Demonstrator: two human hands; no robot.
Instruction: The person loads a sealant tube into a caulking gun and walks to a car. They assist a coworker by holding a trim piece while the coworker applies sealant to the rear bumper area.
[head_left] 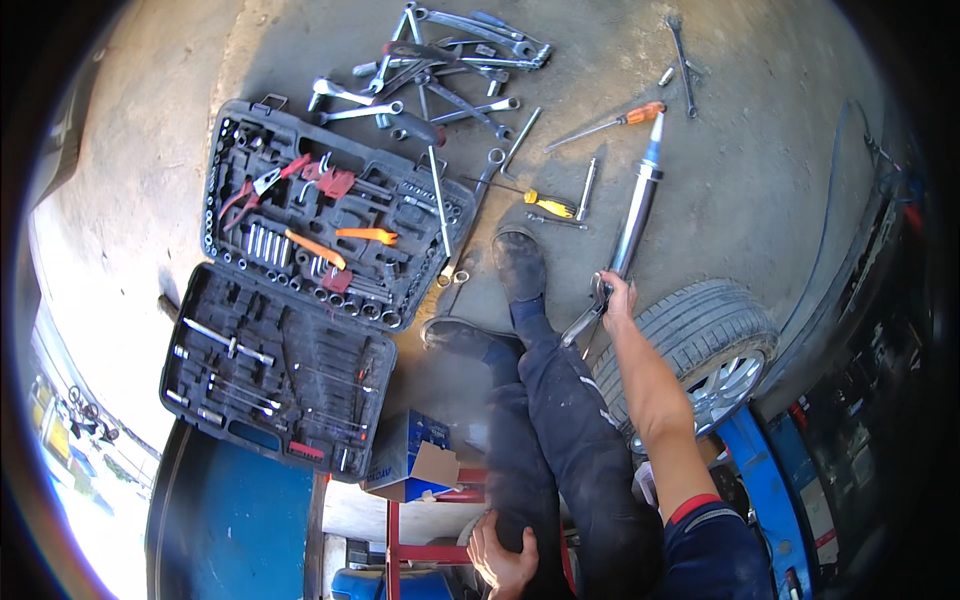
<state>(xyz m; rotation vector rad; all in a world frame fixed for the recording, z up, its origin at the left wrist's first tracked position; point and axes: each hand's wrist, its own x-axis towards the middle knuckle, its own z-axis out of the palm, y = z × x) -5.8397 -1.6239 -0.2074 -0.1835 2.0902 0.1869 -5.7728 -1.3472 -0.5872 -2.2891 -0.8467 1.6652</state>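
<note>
Nearest the lower edge, the left hand (503, 556) rests flat with fingers spread on the person's own dark trouser leg (560, 440), holding nothing. Just left of it a red metal frame (420, 520) is cut off by the bottom edge, and a small blue cardboard box (415, 458) with an open flap sits above it; what is inside cannot be made out. The right forearm rises from a dark sleeve with a red cuff, and the right hand (617, 298) is closed around a combination wrench (588, 318) at the lower end of a long chrome tube (633, 215) lying on the concrete floor (760, 180); where wrench and tube meet is hidden by the fingers. Just right of the arm, a car tyre (700, 335) lies partly under a dark car body, blurred at the rim. Two dark shoes (520, 262) stand on the floor beside the tube. To the left, an open black socket case (300, 290) spreads its two halves, with orange and red tools in the far one. Beyond lie a yellow-handled screwdriver (550, 204), an orange-handled screwdriver (610, 122), and a tangled pile of wrenches (440, 65), individual pieces hard to separate.
</note>
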